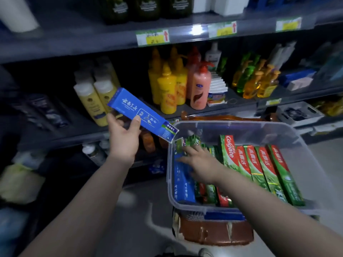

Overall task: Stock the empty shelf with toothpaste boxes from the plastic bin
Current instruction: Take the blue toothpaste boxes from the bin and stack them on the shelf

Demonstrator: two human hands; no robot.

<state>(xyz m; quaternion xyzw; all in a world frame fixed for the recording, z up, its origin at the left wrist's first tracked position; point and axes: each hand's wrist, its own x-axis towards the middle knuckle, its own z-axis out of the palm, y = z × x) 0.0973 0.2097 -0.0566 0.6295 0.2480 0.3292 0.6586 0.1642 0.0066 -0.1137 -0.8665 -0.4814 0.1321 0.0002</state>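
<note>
My left hand (124,138) grips a blue toothpaste box (141,114), held tilted in the air in front of the middle shelf, left of the bin. My right hand (199,161) reaches down into the clear plastic bin (304,143), its spread fingers resting on another blue toothpaste box (182,184) lying along the bin's left side. I cannot tell whether it grips that box. Several red and green Colgate boxes (259,167) fill the right part of the bin. Small green boxes (187,142) stand at the bin's far left corner.
The bin sits on a worn brown stool (213,232). The middle shelf (241,106) holds yellow bottles (167,86), a pink lotion bottle (199,89) and green and orange pump bottles (254,80). Price tags (153,38) line the upper shelf edge. Dark bottles stand above.
</note>
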